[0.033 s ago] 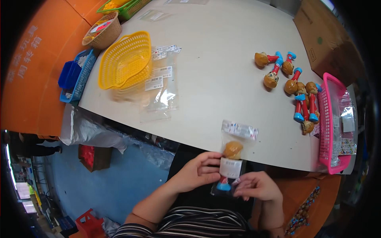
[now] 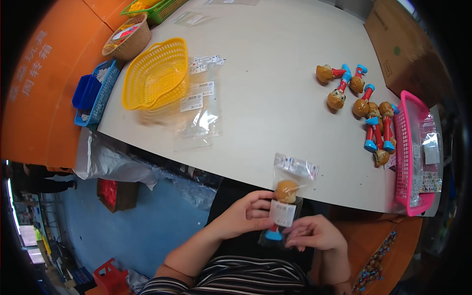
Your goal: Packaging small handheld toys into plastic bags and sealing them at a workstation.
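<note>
Just off the table's front edge is a clear plastic bag point(image 2: 304, 169) with a white label and a printed header. Inside it shows a toy figure point(image 2: 286, 191) with a round brown head, red body and blue base. My left hand point(image 2: 250, 212) is closed on the bag's left edge, thumb below and fingers bent. At the lower right edge, my right hand point(image 2: 317, 233) pinches the bag with thumb and fingers. Several similar toy figures point(image 2: 361, 107) lie on the right of the table. To the left, flat bags with labels point(image 2: 206, 120) overlap one another.
A yellow basket point(image 2: 129, 93) stands at the left, near a blue basket point(image 2: 109, 87) and a tan basket point(image 2: 140, 42). On the right are a pink basket point(image 2: 404, 147) and a cardboard box point(image 2: 393, 39). More small figures lie in an orange bin point(image 2: 398, 255) below the table.
The bagged toy figure has shifted slightly left and down, tilting a little. My right hand has moved slightly left with it; my left hand has hardly moved.
</note>
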A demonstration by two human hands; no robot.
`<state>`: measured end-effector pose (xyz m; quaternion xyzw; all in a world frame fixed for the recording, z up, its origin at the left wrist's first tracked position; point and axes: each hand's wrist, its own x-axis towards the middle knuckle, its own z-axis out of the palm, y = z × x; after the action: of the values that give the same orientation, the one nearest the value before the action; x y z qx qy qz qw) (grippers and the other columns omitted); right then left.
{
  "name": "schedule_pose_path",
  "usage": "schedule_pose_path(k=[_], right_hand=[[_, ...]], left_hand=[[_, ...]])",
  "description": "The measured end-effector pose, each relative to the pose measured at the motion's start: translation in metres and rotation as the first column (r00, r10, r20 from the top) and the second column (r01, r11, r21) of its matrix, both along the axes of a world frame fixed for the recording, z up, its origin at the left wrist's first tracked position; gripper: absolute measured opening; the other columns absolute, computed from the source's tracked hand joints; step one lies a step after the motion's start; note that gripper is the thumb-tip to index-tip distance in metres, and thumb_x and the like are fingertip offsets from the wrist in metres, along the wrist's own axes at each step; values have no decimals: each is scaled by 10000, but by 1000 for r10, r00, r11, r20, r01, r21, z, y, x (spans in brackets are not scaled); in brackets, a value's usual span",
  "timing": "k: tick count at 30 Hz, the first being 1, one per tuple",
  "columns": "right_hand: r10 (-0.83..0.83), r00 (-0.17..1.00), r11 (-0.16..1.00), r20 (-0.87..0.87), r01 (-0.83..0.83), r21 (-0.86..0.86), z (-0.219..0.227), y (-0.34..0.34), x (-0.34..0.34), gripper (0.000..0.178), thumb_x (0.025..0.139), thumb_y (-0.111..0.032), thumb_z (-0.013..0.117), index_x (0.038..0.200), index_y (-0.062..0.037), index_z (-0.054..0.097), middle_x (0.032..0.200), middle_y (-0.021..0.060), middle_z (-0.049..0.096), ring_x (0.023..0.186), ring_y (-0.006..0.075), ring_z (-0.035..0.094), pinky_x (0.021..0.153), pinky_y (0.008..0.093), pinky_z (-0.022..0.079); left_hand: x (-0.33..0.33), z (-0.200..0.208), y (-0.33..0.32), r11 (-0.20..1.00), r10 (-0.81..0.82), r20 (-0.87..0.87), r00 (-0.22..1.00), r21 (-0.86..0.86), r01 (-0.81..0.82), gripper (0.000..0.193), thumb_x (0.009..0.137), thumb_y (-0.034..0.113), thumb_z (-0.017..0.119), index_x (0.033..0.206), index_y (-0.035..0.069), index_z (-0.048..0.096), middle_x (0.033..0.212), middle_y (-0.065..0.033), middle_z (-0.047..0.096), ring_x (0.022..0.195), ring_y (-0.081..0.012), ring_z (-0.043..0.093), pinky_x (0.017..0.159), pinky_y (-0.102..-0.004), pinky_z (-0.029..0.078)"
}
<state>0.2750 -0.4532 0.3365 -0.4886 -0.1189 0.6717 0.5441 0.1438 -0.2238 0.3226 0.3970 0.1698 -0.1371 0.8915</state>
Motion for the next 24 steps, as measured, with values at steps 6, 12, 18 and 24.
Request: schedule_pose_path(k=[6, 12, 18, 24], right_hand=[[166, 981, 977, -104, -150, 153, -42, 14, -29, 278, 914, -62, 665, 1173, 20, 610, 949, 92, 711, 794, 82, 647, 624, 186, 481], [258, 958, 965, -129, -248, 87, -73, 35, -60, 256, 932, -122, 649, 1165, -25, 608, 976, 52, 686, 801, 66, 632, 612, 192, 477], [211, 882, 977, 421, -207, -56, -62, 70, -69, 533, 864, -159, 740, 1312, 2, 500, 1138, 127, 637, 906, 136, 640, 756, 258, 547], [-215, 975, 974, 54, 211, 77, -84, 94, -97, 858, 809, -45, 774, 1460, -49, 215, 1322, 253, 480, 1144, 260, 578, 934, 369, 525]], left_hand=[[-26, -11, -10, 993, 115, -48, 992, 3, -115, 542, 858, -10, 700, 1327, -4, 427, 1160, -109, 628, 1060, -157, 621, 921, -296, 515], [-83, -20, -7, 948, 318, -124, 940, 60, -313, 549, 826, -57, 699, 1313, 12, 455, 1198, -97, 607, 1038, -163, 624, 899, -295, 515], [-101, -52, 4, 706, 708, -122, 696, 150, -692, 561, 836, -81, 662, 1337, 13, 428, 1252, -113, 577, 1153, -221, 583, 1014, -369, 464], [-71, -64, 0, 610, 784, -138, 606, -9, -792, 558, 868, -65, 629, 1365, 51, 402, 1263, -110, 547, 1178, -234, 558, 1042, -405, 444]])
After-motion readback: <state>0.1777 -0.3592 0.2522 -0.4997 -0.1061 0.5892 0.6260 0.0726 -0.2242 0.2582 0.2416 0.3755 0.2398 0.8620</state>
